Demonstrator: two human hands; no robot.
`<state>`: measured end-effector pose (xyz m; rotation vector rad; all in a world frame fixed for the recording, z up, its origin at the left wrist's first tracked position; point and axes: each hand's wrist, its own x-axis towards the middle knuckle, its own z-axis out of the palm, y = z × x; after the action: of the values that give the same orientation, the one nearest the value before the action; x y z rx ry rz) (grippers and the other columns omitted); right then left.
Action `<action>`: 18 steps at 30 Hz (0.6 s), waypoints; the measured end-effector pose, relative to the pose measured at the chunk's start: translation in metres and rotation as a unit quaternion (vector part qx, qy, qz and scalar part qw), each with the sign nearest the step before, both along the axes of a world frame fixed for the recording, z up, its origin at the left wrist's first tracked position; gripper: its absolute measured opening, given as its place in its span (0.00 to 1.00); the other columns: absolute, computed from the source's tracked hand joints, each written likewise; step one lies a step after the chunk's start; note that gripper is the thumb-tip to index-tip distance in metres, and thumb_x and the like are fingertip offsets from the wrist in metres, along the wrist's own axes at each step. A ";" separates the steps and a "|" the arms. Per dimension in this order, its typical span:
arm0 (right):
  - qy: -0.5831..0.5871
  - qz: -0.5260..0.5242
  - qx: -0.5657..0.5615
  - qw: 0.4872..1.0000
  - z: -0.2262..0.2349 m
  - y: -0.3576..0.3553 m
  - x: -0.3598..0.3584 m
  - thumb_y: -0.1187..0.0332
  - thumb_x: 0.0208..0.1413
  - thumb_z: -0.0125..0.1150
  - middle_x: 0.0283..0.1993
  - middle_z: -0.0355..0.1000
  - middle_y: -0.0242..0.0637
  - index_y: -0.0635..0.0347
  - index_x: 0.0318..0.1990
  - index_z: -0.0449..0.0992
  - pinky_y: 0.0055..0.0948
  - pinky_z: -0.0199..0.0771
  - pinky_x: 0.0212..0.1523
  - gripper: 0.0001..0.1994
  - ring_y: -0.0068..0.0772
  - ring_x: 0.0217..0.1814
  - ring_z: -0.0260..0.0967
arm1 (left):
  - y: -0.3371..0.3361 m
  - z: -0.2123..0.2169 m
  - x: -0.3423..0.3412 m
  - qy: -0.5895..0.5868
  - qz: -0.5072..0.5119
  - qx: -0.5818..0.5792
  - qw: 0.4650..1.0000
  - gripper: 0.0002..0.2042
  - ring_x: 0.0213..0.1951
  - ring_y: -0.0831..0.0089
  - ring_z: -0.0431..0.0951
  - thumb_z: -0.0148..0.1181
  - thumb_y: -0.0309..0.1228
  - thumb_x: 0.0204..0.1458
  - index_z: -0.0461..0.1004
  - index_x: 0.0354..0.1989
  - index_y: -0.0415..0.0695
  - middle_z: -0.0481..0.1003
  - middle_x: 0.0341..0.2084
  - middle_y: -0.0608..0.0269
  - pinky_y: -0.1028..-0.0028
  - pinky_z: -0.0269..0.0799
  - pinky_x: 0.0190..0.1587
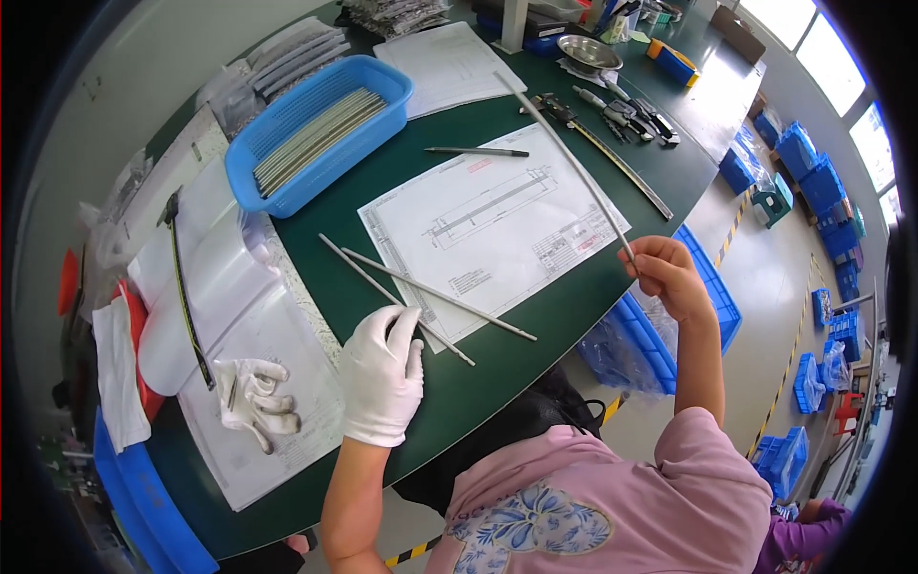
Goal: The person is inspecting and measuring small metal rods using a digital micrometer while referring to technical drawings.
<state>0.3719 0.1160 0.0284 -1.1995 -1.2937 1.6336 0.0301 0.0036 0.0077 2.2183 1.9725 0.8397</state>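
A long thin metal rod [564, 143] slants over the drawing, with my bare right hand [669, 275] pinching its near end between thumb and fingertips. Two more thin rods lie crossed on the green table: one rod [449, 295] reaches over the drawing's lower edge, and the other rod [360, 265] runs beside my left hand. That left hand [384, 375], in a white glove, rests loosely curved on the tabletop, its fingers a little apart. Its fingertips overlap the nearer rod; whether they touch it, I cannot tell. Beneath the rods is a printed drawing sheet [478, 225] with a pen [476, 151] on it.
A blue basket [400, 107] of similar rods stands at the far left. Calipers [612, 165], gauges [626, 115] and a metal bowl [588, 55] lie beyond the drawing. A spare glove [253, 397] is on papers at left. Below the right table edge sits a blue crate [645, 344].
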 end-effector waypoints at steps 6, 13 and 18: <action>-0.191 -0.096 0.135 0.967 -0.020 0.035 0.047 0.73 0.53 0.53 0.26 0.70 0.30 0.68 0.40 0.76 0.16 0.56 0.21 0.10 0.13 0.23 0.59 | 0.028 0.015 0.002 0.256 -0.138 0.063 0.955 0.14 0.46 0.64 0.71 0.51 0.27 0.46 0.73 0.44 0.45 0.71 0.41 0.59 0.66 0.68 0.45; -0.305 -0.119 0.243 0.913 -0.058 0.079 0.064 0.75 0.52 0.53 0.27 0.73 0.35 0.70 0.36 0.76 0.22 0.67 0.29 0.08 0.21 0.28 0.68 | 0.055 0.010 -0.016 0.279 -0.200 0.028 0.939 0.03 0.35 0.69 0.73 0.51 0.29 0.45 0.70 0.29 0.49 0.69 0.27 0.67 0.70 0.67 0.39; -0.467 -0.137 0.361 0.796 -0.052 0.085 0.035 0.72 0.50 0.56 0.29 0.73 0.37 0.60 0.37 0.76 0.28 0.69 0.33 0.08 0.30 0.29 0.70 | 0.056 0.008 -0.021 0.337 -0.211 -0.007 0.918 0.03 0.33 0.72 0.74 0.51 0.30 0.46 0.72 0.26 0.50 0.70 0.26 0.69 0.73 0.68 0.33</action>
<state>0.4068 0.2008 -0.0233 -1.5991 -1.9380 0.1503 0.0088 0.0598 0.0160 3.0319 1.5289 -0.0092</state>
